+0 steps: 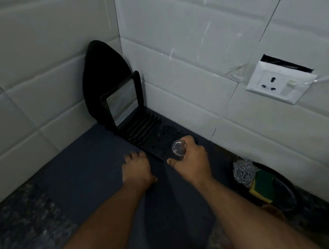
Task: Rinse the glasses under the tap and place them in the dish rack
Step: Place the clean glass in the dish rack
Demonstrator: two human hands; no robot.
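My right hand [192, 158] grips a clear glass [178, 147] over the near end of the black dish rack [147, 133], the glass's round end facing up toward me. The rack runs along the right wall into the corner; a square tray with a black frame [123, 100] stands upright in its far slots. My left hand [137, 167] rests palm down on the dark mat [85, 171] just left of the rack's near corner, with nothing in it. No tap or sink shows in this view.
A black oval board [103, 69] leans in the tiled corner behind the rack. At the right, a steel scrubber [243, 171] and a yellow-green sponge [262, 186] lie in a dark bowl. A white wall socket [279, 82] is on the right wall.
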